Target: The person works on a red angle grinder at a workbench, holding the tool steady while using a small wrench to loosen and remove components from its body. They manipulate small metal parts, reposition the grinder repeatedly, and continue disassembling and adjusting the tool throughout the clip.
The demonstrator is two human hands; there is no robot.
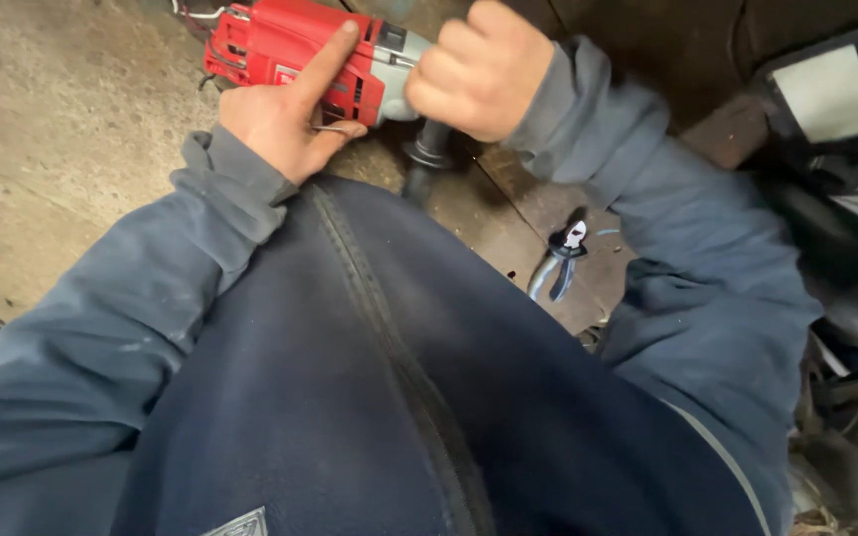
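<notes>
Hands [280,124] [479,74] seemingly around red drill [280,50]

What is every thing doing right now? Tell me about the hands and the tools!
left hand: gripping the drill body, forefinger laid straight along it.
right hand: closed in a fist around the drill's front end.
red drill: held sideways in both hands, off the floor; running or not, cannot tell.
black side handle: pointing down from the drill, free.
pliers: lying on the floor, untouched, handles a little apart.
</notes>
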